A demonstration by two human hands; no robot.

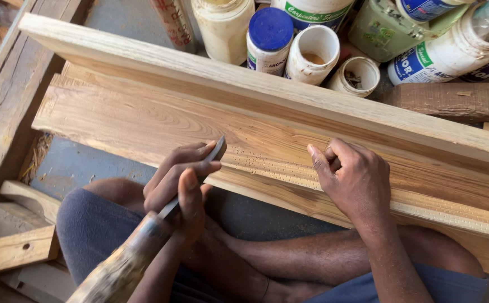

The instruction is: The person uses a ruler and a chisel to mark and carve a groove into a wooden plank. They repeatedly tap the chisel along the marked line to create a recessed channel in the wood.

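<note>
Chisel (196,180) with a worn wooden handle, gripped in the left hand (180,182), its blade tip on a grooved plank (143,120).

At 12 o'clock stand glue tubs: a blue-lidded jar (269,39), an open white jar (313,54), a small open pot (356,76) and a green-and-blue-labelled bottle (443,56) lying on its side. A pale board (244,84) on edge sits between them and the plank. The right hand (351,179), at 3 o'clock of the chisel, rests loosely curled on the plank, holding nothing.

A woodworking workshop: rough planks (143,120), offcut blocks (14,249), sawdust, a wooden-handled chisel (143,247) and glue jars (311,53) crowd the floor.
</note>
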